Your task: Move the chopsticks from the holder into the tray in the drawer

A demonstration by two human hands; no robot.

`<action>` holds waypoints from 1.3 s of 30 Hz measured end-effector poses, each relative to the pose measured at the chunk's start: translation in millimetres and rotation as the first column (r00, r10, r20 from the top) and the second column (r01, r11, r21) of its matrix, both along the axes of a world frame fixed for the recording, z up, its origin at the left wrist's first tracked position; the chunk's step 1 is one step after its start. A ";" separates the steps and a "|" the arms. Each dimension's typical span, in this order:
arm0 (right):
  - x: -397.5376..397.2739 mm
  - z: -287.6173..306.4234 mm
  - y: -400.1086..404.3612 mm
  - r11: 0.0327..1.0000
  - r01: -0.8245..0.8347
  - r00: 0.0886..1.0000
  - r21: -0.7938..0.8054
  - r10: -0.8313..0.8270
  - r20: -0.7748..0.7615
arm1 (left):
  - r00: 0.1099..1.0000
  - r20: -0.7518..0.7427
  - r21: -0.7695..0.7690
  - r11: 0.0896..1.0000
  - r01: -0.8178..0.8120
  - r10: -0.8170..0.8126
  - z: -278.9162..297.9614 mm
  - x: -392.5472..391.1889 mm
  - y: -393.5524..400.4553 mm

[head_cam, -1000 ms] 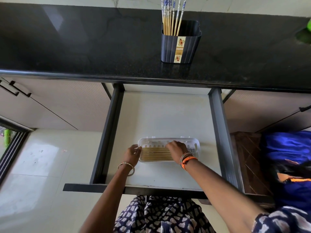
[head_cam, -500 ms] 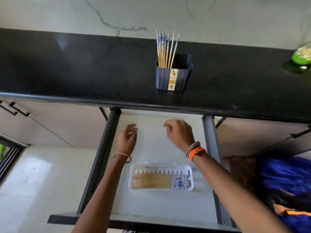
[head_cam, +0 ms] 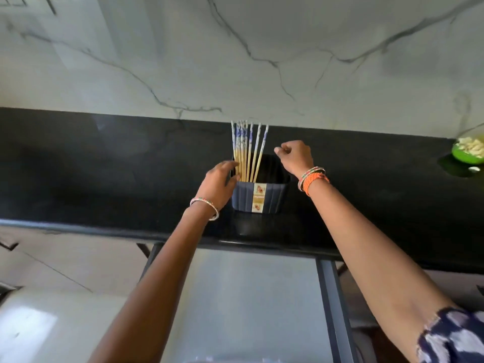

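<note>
A dark ribbed holder [head_cam: 260, 196] with a label stands on the black counter. Several bamboo chopsticks [head_cam: 247, 150] with blue-and-white tops stand upright in its left half. My left hand [head_cam: 218, 183] is at the holder's left rim, fingers spread and touching the chopsticks' lower part, with no clear grip. My right hand [head_cam: 294, 158] hovers over the holder's back right corner, fingers curled with nothing in them, a little to the right of the chopsticks. Below the counter the open drawer [head_cam: 248, 297] shows its pale floor. The tray is cut off at the bottom edge.
A green bowl [head_cam: 468, 153] with pale pieces sits at the counter's far right. A marbled white wall [head_cam: 235, 61] rises right behind the holder. The dark drawer rail [head_cam: 332, 305] runs under my right forearm. Cabinet fronts lie to the lower left.
Both hands have left the tray in the drawer and risen to the holder on the counter. The view has tilted up, so the tray has dropped out of sight.
</note>
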State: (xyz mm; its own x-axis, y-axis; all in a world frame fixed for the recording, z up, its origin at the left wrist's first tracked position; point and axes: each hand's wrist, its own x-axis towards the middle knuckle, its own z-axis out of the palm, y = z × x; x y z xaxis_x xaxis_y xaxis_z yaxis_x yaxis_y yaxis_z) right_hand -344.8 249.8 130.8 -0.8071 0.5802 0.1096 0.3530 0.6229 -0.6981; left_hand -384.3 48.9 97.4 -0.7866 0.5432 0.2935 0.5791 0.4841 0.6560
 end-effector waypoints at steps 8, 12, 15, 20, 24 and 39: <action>-76.7 -2.2 2.7 0.984 -0.091 0.986 -0.150 0.111 0.124 | 0.999 0.000 0.048 0.998 0.041 -0.041 -25.2 -14.8 5.3; -82.0 -3.8 -0.1 0.970 -0.074 0.994 -0.233 0.091 0.064 | 0.999 0.020 0.062 0.998 0.031 -0.032 -25.0 -12.9 6.4; -71.1 2.5 0.8 0.961 -0.041 0.999 -0.273 0.031 -0.040 | 0.998 0.039 0.045 0.998 0.038 -0.040 -21.7 -9.2 5.0; -37.2 37.5 2.7 0.910 -0.002 0.939 -0.415 -0.140 -0.313 | 0.995 0.100 0.091 0.996 -0.016 0.007 -7.8 8.1 0.2; 10.2 69.4 -0.1 0.794 -0.042 0.808 -0.607 -0.330 -0.488 | 0.988 0.153 0.134 0.990 -0.054 0.033 6.4 30.8 -10.9; 282.5 -180.8 -186.8 -0.298 0.113 0.763 -0.948 -0.585 0.275 | 0.764 0.523 -0.145 0.923 -0.356 0.377 -169.2 194.5 -177.4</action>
